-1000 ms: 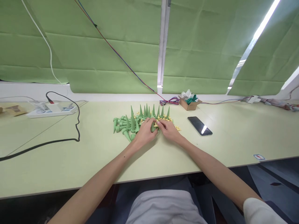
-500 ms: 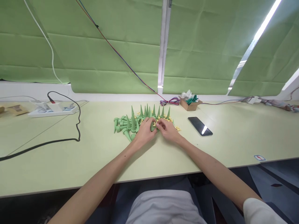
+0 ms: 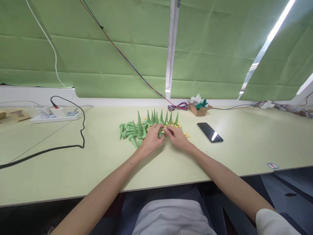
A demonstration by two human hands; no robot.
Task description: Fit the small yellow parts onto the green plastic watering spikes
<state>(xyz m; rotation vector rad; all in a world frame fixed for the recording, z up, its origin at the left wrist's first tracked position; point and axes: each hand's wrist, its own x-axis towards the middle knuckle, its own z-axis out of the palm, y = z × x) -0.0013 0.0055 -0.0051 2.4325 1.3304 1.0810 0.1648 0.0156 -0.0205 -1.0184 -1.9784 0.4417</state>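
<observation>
My left hand [image 3: 154,137] is closed around a green cone piece [image 3: 160,133] over the front of the pile. Close on its right, my right hand [image 3: 176,136] has its fingers pinched at the top of that piece; what they hold is too small to make out. Several green cones [image 3: 139,129] stand upright or lie on their sides to the left of and behind the hands. Small yellow pieces [image 3: 186,134] are scattered behind and to the right of my right hand.
On the pale table [image 3: 97,169], a black phone [image 3: 210,132] lies right of the hands. Behind it sits a small cardboard box [image 3: 199,111] with crumpled plastic and green material. Bundled wires [image 3: 181,106] lie beside the box. A power strip [image 3: 57,117] and black cable [image 3: 53,148] are at left.
The fingers of both hands have shifted very slightly at the green cone piece. The view has moved a little; nothing else has visibly changed.
</observation>
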